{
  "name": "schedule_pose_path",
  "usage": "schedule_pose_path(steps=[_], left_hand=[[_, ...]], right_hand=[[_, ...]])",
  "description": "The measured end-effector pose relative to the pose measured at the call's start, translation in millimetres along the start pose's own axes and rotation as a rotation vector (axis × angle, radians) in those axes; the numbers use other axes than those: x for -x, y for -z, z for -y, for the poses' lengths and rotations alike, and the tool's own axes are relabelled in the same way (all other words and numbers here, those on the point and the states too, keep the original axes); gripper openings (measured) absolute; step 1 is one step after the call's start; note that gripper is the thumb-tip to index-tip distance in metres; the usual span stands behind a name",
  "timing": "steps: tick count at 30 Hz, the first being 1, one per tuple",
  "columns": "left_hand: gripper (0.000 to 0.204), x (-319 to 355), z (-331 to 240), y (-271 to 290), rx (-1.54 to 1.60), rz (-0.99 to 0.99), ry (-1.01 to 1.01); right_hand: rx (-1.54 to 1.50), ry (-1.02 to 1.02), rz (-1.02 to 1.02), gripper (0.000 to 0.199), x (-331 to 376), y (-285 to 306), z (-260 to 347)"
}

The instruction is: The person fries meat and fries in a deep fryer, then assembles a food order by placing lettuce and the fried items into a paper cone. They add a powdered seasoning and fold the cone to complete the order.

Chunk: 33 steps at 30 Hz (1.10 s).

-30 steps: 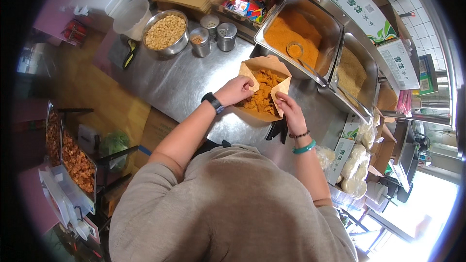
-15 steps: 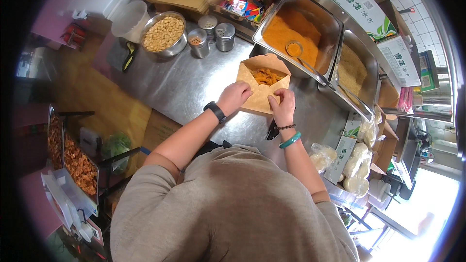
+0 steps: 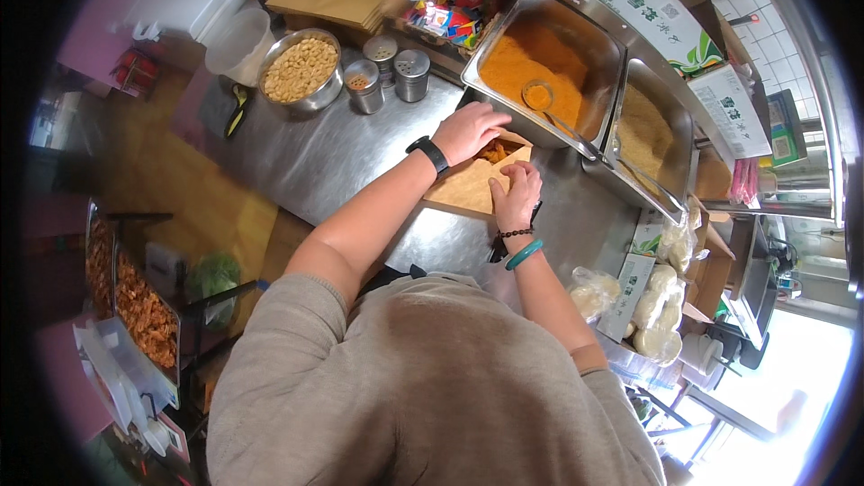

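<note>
A person in a grey top stood at a steel counter [image 3: 333,157], both hands on a brown paper bag [image 3: 468,184] lying there. The left hand [image 3: 468,130], a black watch on its wrist, pressed on the bag's open top, where orange fried pieces [image 3: 497,151] showed. The right hand [image 3: 517,193], with a bead bracelet and a teal band, lay on the bag's right edge. Just beyond stood a steel tray of orange powder [image 3: 540,63] with a small scoop [image 3: 538,94] in it, and beside that a second tray of paler crumbs [image 3: 643,130]. Farther left sat two metal shakers [image 3: 389,72] and a bowl of pale nuggets [image 3: 300,70].
</note>
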<state>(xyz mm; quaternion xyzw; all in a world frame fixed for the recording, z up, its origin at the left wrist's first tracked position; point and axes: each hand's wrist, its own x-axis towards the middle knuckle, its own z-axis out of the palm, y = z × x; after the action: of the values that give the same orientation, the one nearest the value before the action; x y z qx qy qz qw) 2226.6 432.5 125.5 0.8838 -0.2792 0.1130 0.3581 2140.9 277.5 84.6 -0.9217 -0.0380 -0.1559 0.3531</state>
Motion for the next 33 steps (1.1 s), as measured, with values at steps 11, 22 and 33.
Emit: schedule_pose_path(steps=[11, 22, 33], left_hand=[[0.083, 77.3, -37.1, 3.8, -0.317, 0.365, -0.101], [0.079, 109.0, -28.1, 31.3, -0.237, 0.320, 0.066], [0.074, 114.9, -25.8, 24.0, -0.133, 0.240, 0.088]], right_hand=[[0.137, 0.215, -0.002, 0.029, -26.4, 1.3, 2.2], [0.390, -0.212, 0.686, 0.040, -5.1, 24.0, 35.5], [-0.006, 0.411, 0.400, 0.022, -19.9, 11.1, 42.0]])
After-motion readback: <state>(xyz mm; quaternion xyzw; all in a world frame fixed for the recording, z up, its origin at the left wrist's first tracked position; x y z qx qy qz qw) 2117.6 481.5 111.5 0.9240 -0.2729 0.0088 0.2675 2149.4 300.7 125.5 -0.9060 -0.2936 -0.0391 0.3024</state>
